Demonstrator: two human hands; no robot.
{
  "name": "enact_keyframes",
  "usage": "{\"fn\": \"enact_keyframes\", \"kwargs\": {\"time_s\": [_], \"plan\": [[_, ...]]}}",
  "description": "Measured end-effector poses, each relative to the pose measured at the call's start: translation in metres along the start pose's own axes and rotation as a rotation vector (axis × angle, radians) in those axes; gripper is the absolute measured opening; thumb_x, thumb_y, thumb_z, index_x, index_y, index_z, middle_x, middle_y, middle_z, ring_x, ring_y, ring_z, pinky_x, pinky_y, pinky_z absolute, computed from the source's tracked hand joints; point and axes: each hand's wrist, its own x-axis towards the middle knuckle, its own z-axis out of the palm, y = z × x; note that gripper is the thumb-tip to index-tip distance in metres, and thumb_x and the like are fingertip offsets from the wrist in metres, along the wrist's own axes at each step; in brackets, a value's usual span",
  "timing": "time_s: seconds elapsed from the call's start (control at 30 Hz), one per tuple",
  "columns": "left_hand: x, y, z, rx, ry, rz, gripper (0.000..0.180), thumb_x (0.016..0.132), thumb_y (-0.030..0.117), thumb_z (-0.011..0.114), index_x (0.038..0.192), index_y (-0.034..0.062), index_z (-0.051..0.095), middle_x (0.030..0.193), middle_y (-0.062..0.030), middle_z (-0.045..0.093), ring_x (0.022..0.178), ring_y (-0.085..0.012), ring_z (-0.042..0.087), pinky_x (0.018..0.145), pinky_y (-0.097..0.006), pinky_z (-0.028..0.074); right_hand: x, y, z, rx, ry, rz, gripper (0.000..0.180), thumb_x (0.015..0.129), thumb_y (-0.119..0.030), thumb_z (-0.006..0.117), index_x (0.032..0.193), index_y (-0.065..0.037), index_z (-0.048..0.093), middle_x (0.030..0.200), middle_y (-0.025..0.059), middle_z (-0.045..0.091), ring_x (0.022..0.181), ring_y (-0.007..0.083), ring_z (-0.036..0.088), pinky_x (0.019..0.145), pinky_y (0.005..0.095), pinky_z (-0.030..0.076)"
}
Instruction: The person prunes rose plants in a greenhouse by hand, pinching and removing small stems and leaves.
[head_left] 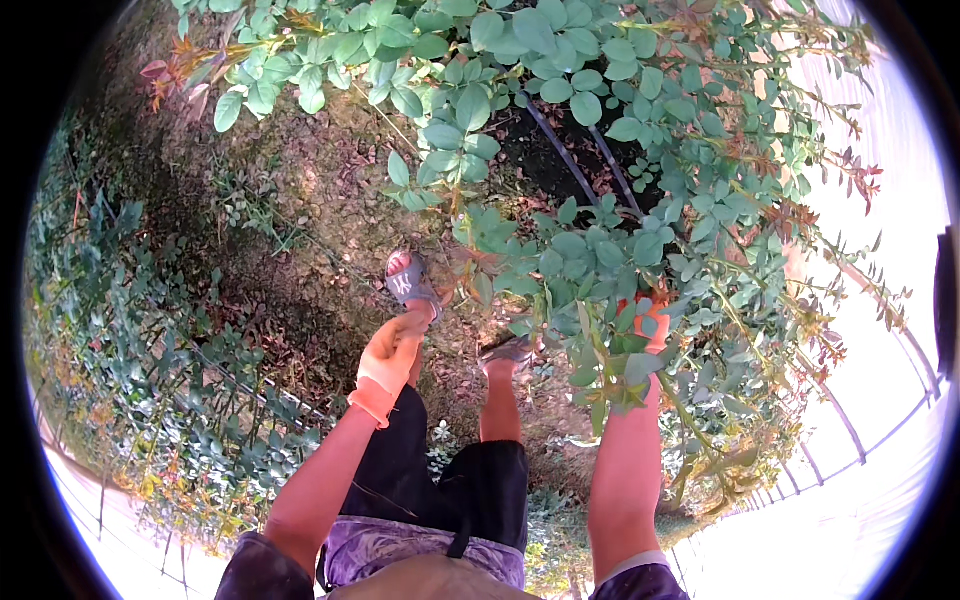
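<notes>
My left hand [392,355], in an orange glove with a darker, dirty-looking finger part, is held in front of my legs, its fingers drawn together. Whatever they may pinch is too small to make out. On the right, my right hand [655,325], gloved in orange too, reaches in among the leaves of a rose-like bush [600,250]. Foliage covers most of its fingers, so its grip does not show. The bush has rounded green leaves, reddish young shoots and long thin stems, some hanging over my right wrist.
Two dark hoses [560,150] run through the bush at the upper right. More bushes [130,300] line the left side. Bare soil with dry leaves [330,190] lies between the rows. My sandalled feet [408,280] stand there. Pale sheeting [860,480] shows at the right.
</notes>
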Motion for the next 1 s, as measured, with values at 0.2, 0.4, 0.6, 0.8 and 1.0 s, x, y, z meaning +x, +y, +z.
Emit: {"fn": "enact_keyframes", "kwargs": {"time_s": [0.2,0.4,0.6,0.8,1.0], "plan": [[-0.003,0.001,0.007,-0.015,-0.057,0.114,0.036,0.096,-0.001,0.056,0.132,0.0005,0.058,0.118,-0.0054,0.065,0.106,-0.0101,0.061,0.092,-0.024,0.047,-0.109,-0.024,0.037,-0.135,0.336,0.078,0.046,0.093,-0.027,0.069,0.131,-0.007,0.055,0.113,0.0067,0.065,0.094,0.0166,0.064,0.075,0.0304,0.054],[0.012,0.067,0.011,0.001,0.101,0.002,0.029,0.097,0.013,0.061,0.121,-0.0016,0.063,0.108,-0.0068,0.070,0.097,-0.0128,0.065,0.086,-0.027,0.050,-0.221,-0.028,0.041,-1.174,0.109,0.495,0.049,0.089,-0.019,0.067,0.134,-0.005,0.053,0.129,0.0162,0.059,0.109,0.0319,0.061,0.089,0.0407,0.052],[0.075,0.183,0.043,0.662,-0.029,0.078,0.056,0.094,0.049,0.062,0.116,-0.0022,0.064,0.105,-0.0156,0.072,0.098,-0.0250,0.070,0.085,-0.034,0.053,-0.247,-0.001,0.023,-1.548,0.228,0.237,0.052,0.082,-0.018,0.069,0.129,0.000,0.054,0.127,0.0219,0.061,0.119,0.0396,0.056,0.100,0.0461,0.044],[0.126,0.252,0.118,1.665,-0.194,-0.112,0.041,0.085,0.039,0.060,0.104,0.0045,0.073,0.103,-0.0193,0.071,0.096,-0.0380,0.068,0.084,-0.043,0.053,-0.224,0.025,0.018,-1.287,0.188,0.245,0.052,0.084,-0.025,0.073,0.128,-0.003,0.056,0.118,0.0170,0.064,0.105,0.0285,0.062,0.087,0.0409,0.050],[0.164,0.254,0.105,1.567,-0.328,-0.428,0.031,0.085,0.028,0.060,0.082,-0.0001,0.072,0.087,-0.0131,0.075,0.078,-0.0287,0.072,0.073,-0.040,0.054,-0.195,0.038,0.025,-0.085,0.136,0.392,0.030,0.100,-0.022,0.054,0.126,-0.006,0.057,0.112,0.0072,0.062,0.105,0.0217,0.058,0.091,0.0354,0.049]]}}
